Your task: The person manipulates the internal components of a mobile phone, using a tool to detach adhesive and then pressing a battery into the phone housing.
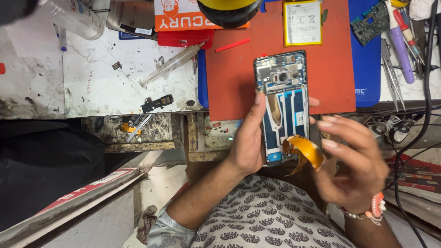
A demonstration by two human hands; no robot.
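A person's left hand (248, 142) grips an opened smartphone (284, 103), back cover off, at the near edge of an orange work mat (229, 78), the thumb along the phone's left side and fingertips showing past its right side. The phone's long axis runs away from the person, camera module at the far end, lower end towards the patterned shirt (271, 220). The right hand (353, 165), fingers loosely curled, pinches an orange flex ribbon (305, 151) that curls up from the phone's lower end, just right of its long axis; this hand is the nearer to the ribbon. On the mat's far edge lies a flat battery (302, 23); a syringe (172, 64) rests on the marble tabletop (105, 82) to the left, and tweezers (392, 73) at the right edge.
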